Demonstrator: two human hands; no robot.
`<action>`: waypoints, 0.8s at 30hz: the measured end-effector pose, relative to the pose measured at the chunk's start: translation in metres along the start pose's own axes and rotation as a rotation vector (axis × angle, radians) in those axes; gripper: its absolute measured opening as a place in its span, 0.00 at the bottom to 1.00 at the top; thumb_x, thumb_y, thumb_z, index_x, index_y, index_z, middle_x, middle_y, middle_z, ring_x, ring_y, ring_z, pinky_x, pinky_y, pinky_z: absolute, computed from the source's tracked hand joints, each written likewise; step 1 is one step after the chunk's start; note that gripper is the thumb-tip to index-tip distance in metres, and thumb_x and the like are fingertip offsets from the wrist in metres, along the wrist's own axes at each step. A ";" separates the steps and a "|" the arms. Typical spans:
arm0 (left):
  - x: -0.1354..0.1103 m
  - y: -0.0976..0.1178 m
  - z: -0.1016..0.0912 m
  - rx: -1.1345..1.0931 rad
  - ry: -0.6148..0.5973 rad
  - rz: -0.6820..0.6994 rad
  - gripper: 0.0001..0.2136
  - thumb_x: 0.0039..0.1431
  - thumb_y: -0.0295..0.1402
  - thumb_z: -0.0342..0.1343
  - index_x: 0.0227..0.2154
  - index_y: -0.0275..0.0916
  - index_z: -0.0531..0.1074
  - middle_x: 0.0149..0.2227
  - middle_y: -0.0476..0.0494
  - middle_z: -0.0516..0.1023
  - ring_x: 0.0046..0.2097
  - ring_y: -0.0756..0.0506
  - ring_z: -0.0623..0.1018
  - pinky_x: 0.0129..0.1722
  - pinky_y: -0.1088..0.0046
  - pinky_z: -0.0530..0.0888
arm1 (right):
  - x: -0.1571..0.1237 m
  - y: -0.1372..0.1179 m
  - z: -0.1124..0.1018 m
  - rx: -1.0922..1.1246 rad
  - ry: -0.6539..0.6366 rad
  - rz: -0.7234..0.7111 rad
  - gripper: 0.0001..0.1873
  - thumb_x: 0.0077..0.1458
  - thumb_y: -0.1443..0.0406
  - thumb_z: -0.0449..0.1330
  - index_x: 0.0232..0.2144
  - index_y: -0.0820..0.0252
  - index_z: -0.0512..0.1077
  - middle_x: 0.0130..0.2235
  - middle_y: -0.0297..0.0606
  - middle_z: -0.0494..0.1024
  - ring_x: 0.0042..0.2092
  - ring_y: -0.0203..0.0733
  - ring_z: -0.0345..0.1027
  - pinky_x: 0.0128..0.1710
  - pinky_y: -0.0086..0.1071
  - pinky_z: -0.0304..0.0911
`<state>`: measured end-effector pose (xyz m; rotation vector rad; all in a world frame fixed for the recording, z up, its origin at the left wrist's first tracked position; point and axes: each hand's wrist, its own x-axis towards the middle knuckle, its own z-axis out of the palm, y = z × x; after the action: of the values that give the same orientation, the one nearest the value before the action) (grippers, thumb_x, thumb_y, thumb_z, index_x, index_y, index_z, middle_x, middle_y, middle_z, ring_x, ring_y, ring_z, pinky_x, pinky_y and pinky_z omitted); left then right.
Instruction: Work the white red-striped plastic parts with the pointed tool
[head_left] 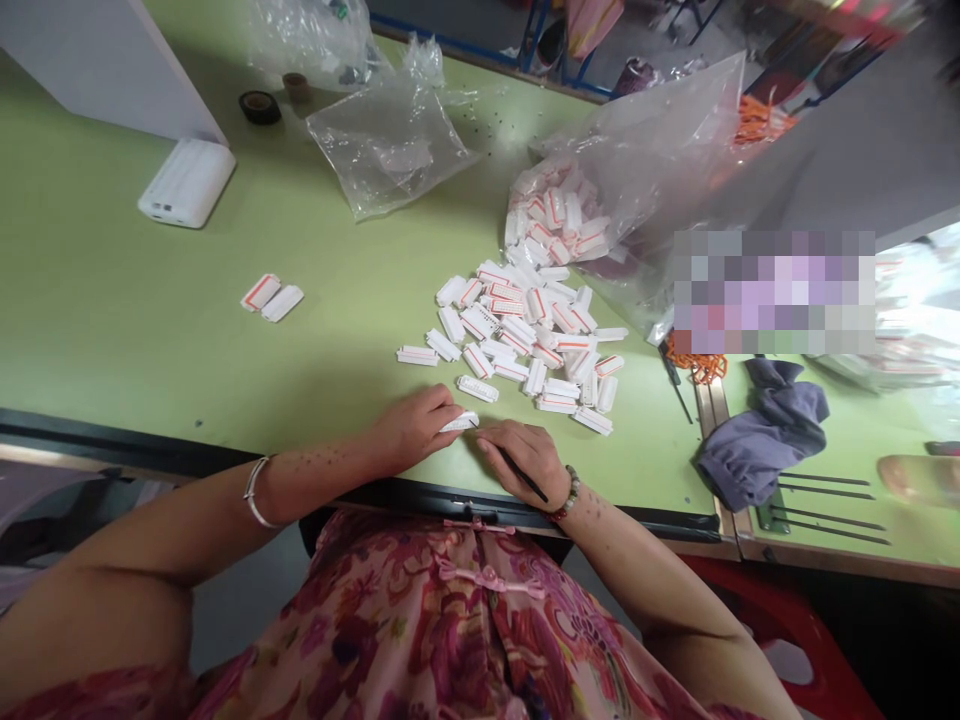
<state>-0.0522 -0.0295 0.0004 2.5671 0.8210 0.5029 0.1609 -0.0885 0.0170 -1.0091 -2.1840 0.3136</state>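
My left hand is closed around a small white plastic piece near the front edge of the green table. My right hand sits just beside it, fingers curled round a thin black tool whose tip points toward the piece. Just beyond both hands lies a heap of white and orange plastic pieces. Two more pieces lie apart to the left.
A clear bag with more pieces lies open behind the heap. An empty plastic bag, a white box and a tape roll sit at the back left. A grey cloth and a screwdriver lie right.
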 end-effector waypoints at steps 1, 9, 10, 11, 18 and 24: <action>0.000 0.000 0.000 0.013 0.001 0.008 0.10 0.66 0.35 0.48 0.39 0.36 0.73 0.37 0.43 0.70 0.37 0.48 0.70 0.38 0.73 0.69 | 0.001 -0.001 0.000 -0.004 -0.001 0.004 0.08 0.62 0.69 0.54 0.42 0.59 0.70 0.35 0.40 0.80 0.35 0.38 0.74 0.35 0.30 0.70; 0.004 0.001 -0.002 -0.058 0.021 -0.015 0.10 0.66 0.35 0.49 0.36 0.36 0.73 0.36 0.44 0.69 0.37 0.48 0.70 0.38 0.74 0.68 | 0.002 0.000 -0.002 0.002 0.054 -0.058 0.08 0.61 0.70 0.55 0.43 0.60 0.70 0.35 0.40 0.80 0.36 0.38 0.75 0.36 0.30 0.71; 0.004 0.000 -0.003 -0.068 0.019 -0.020 0.10 0.66 0.35 0.49 0.36 0.36 0.73 0.35 0.44 0.69 0.37 0.48 0.70 0.38 0.74 0.68 | 0.002 0.000 -0.002 0.003 0.055 -0.063 0.08 0.61 0.70 0.56 0.43 0.60 0.70 0.35 0.40 0.80 0.37 0.38 0.75 0.37 0.30 0.72; 0.004 0.000 -0.003 -0.073 0.018 -0.022 0.10 0.66 0.35 0.49 0.36 0.36 0.73 0.35 0.44 0.69 0.37 0.48 0.70 0.37 0.74 0.68 | 0.002 0.001 -0.002 0.005 0.049 -0.063 0.09 0.61 0.70 0.55 0.44 0.60 0.70 0.35 0.40 0.80 0.37 0.38 0.75 0.37 0.30 0.72; 0.003 0.000 -0.001 -0.037 0.027 0.004 0.11 0.66 0.35 0.48 0.36 0.36 0.73 0.36 0.43 0.70 0.38 0.48 0.70 0.38 0.74 0.68 | 0.004 0.000 0.000 0.052 0.011 -0.024 0.08 0.61 0.71 0.55 0.43 0.60 0.69 0.36 0.42 0.79 0.37 0.39 0.75 0.37 0.30 0.71; 0.002 0.000 0.001 0.010 0.042 0.046 0.11 0.67 0.35 0.48 0.37 0.35 0.73 0.36 0.44 0.70 0.37 0.48 0.69 0.37 0.74 0.67 | 0.004 -0.001 0.001 0.033 -0.014 0.008 0.04 0.62 0.70 0.54 0.38 0.61 0.69 0.32 0.40 0.78 0.31 0.38 0.72 0.31 0.30 0.69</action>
<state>-0.0499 -0.0284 -0.0003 2.5977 0.7826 0.5703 0.1576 -0.0866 0.0183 -1.0005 -2.1808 0.3595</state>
